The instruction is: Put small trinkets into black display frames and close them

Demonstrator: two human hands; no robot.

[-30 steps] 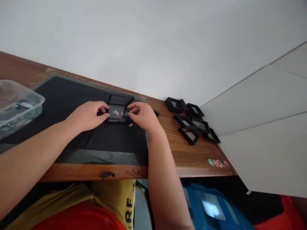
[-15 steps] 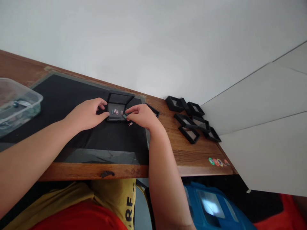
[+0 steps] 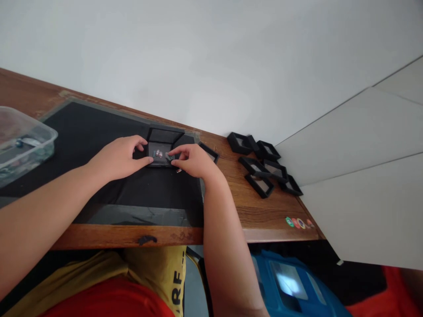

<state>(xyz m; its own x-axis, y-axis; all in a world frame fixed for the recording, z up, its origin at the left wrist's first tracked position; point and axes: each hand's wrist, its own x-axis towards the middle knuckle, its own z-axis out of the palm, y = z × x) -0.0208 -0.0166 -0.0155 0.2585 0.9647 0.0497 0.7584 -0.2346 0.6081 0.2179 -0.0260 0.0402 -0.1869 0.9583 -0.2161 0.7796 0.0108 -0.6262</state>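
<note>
A small black hinged case (image 3: pixel 153 164) stands with its lid up on the black mat (image 3: pixel 139 189). Several small pale and greenish pieces (image 3: pixel 159 153) lie on its grey inside. My left hand (image 3: pixel 124 154) steadies the case's left side, thumb at the front corner and fingers by the lid. My right hand (image 3: pixel 191 160) reaches over the right part of the case, its thumb and fingertips pinching a small dark grey-green piece (image 3: pixel 169 158), partly hidden. Under that hand, just outside the case's front right corner, sits a tiny whitish and orange piece (image 3: pixel 179 170).
At the left stands a clear plastic tub (image 3: pixel 26 149) with small items inside. One black case (image 3: pixel 211 153) lies just beyond my right hand. Several more black cases (image 3: pixel 259 185) are spread on the wooden table (image 3: pixel 231 193) at the right, near round stickers (image 3: pixel 299 223). A white wall rises behind.
My right hand has moved slightly left and further into the case with the small grey-green piece. My left thumb has shifted a little right along the case's front edge.
</note>
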